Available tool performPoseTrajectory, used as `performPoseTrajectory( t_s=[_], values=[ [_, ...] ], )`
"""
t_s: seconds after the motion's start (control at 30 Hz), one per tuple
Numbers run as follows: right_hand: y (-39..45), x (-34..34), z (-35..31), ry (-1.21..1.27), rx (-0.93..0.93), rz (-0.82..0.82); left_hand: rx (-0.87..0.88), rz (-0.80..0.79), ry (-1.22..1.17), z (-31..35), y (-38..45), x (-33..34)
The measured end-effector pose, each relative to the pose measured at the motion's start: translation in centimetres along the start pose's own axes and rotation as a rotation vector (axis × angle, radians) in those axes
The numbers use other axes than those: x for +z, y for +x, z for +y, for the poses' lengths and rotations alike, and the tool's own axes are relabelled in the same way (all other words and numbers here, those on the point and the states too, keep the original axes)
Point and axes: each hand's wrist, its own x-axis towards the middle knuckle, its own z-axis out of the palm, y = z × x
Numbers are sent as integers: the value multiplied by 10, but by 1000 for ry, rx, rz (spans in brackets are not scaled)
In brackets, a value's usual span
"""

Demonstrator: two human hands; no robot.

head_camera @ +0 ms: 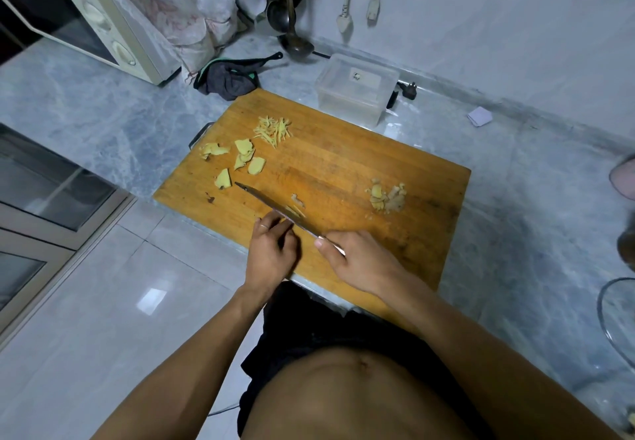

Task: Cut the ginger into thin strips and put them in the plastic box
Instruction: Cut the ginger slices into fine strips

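Note:
A wooden cutting board (343, 164) lies on the marble counter. My right hand (354, 261) grips the handle of a knife (271, 207), whose blade lies low across the board's near part. My left hand (271, 254) has its fingers curled down beside the blade, holding a piece of ginger that is mostly hidden; a few cut strips (296, 211) show just past the blade. Several ginger slices (240, 161) lie at the board's left. A pile of thin strips (273, 130) sits at its far side. Peel scraps (386, 197) are on the right. The clear plastic box (355, 87) stands open beyond the board.
A microwave (96, 23) stands at the far left, with a plastic bag (192, 10) and a dark cloth (230, 77) beside it. Ladles (292, 27) hang at the back wall. A black plug (409, 90) lies behind the box, a small paper (479, 116) to the right.

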Motion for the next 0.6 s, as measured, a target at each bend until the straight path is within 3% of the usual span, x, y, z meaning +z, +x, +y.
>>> performPoseTrajectory(
  t_s=[0.17, 0.37, 0.53, 0.6],
  values=[
    [-3, -15, 10, 76, -12, 26, -211, 143, -235, 5, 4, -25],
    [-2, -37, 19, 354, 47, -14, -307, 126, -291, 15, 24, -38],
    [-6, -36, 34, 94, -73, 95, -391, 455, -460, 26, 41, -50],
    [-8, -39, 35, -99, -113, 97, -372, 494, -480, 27, 49, -59]
  ],
)
